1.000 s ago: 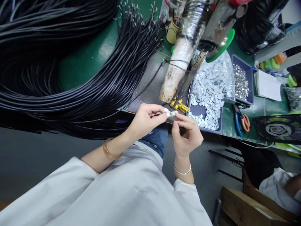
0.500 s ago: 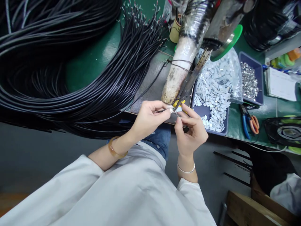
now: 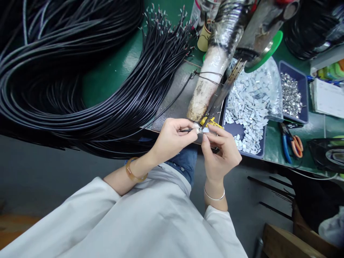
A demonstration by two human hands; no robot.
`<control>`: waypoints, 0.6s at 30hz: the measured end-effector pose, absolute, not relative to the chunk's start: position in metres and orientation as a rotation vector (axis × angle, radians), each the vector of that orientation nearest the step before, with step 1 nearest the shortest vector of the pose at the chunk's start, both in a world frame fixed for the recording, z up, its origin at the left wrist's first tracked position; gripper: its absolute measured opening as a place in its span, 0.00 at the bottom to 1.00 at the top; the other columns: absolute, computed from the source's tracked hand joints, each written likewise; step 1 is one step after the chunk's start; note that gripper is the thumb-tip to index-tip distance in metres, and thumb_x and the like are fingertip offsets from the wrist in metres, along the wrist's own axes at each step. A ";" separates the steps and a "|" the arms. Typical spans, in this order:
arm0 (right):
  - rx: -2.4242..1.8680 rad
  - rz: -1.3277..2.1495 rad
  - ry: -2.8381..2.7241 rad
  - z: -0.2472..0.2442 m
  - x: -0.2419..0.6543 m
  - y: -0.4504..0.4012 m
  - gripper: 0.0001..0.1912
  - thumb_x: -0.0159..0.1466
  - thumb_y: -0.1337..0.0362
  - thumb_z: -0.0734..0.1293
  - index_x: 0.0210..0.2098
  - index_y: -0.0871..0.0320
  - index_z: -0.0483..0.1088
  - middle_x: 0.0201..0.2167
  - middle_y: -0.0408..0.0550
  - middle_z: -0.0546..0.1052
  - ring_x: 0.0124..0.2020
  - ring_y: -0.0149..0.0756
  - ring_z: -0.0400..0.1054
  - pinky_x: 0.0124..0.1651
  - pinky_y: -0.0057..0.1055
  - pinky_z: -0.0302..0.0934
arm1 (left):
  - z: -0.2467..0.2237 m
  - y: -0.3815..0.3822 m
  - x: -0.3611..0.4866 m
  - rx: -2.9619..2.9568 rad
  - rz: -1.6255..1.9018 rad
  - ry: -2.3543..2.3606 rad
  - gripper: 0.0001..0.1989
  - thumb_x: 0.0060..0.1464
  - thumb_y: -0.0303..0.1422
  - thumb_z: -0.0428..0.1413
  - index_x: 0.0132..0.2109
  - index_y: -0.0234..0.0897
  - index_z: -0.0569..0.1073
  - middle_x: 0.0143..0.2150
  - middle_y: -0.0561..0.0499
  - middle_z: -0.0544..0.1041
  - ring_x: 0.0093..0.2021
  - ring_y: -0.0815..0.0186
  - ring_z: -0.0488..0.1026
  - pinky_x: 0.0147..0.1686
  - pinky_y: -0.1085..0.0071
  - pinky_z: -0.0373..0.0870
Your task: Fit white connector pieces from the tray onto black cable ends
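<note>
My left hand (image 3: pixel 174 138) pinches the end of a black cable (image 3: pixel 186 130) just below the tip of a soldering-iron-like tool (image 3: pixel 224 95). Fingertips of my right hand (image 3: pixel 221 152) are closed at the cable's end, beside a small pale piece (image 3: pixel 205 130); whether they grip it or a thin wire is too small to tell. Yellow plastic (image 3: pixel 212 122) shows just behind the fingers. A white, stained, wrapped tube (image 3: pixel 204 86) points down toward my hands. The bundle of black cables (image 3: pixel 129 96) lies to the left.
A blue tray (image 3: pixel 262 152) holds many pale small pieces. Behind it on the right is a tray of metal parts (image 3: pixel 291 93). Pliers (image 3: pixel 290 143) lie near the green table's (image 3: pixel 271 143) front edge, and white paper (image 3: pixel 328 98) lies behind them.
The whole view has shifted slightly, moving the bench things right and down. My right fingertips have come closer to the cable end, and the pale piece now sits between my hands.
</note>
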State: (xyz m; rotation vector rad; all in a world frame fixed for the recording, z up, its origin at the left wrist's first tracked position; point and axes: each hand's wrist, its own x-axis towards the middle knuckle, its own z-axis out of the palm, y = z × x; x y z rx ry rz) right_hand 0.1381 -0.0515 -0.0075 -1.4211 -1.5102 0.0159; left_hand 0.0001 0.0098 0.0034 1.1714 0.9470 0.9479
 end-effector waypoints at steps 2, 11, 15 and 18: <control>-1.424 -0.029 -1.521 -0.004 0.137 -0.050 0.09 0.61 0.72 0.72 0.39 0.53 0.77 0.43 0.45 0.83 0.42 0.36 0.80 0.32 0.28 0.74 | 0.004 0.010 0.000 1.195 0.956 0.938 0.06 0.49 0.29 0.60 0.29 0.31 0.80 0.26 0.52 0.76 0.24 0.74 0.67 0.24 0.79 0.64; -1.443 0.094 -1.422 -0.010 0.136 -0.053 0.04 0.63 0.70 0.71 0.37 0.54 0.74 0.41 0.46 0.82 0.36 0.32 0.78 0.29 0.26 0.72 | 0.005 0.013 0.000 1.187 0.893 0.902 0.05 0.48 0.29 0.61 0.29 0.30 0.80 0.28 0.51 0.78 0.26 0.73 0.69 0.27 0.80 0.68; -1.453 0.012 -1.468 -0.003 0.135 -0.048 0.06 0.61 0.71 0.73 0.35 0.54 0.76 0.39 0.44 0.82 0.39 0.33 0.78 0.29 0.25 0.70 | 0.004 0.012 0.001 1.222 0.928 0.944 0.06 0.48 0.29 0.61 0.31 0.30 0.81 0.27 0.51 0.77 0.24 0.74 0.67 0.24 0.80 0.65; -1.444 -0.036 -1.486 0.000 0.134 -0.047 0.07 0.61 0.71 0.73 0.36 0.53 0.76 0.40 0.45 0.82 0.38 0.34 0.78 0.29 0.27 0.71 | 0.005 0.012 0.000 1.231 0.945 0.938 0.06 0.49 0.30 0.61 0.31 0.30 0.81 0.26 0.51 0.77 0.24 0.74 0.66 0.23 0.81 0.63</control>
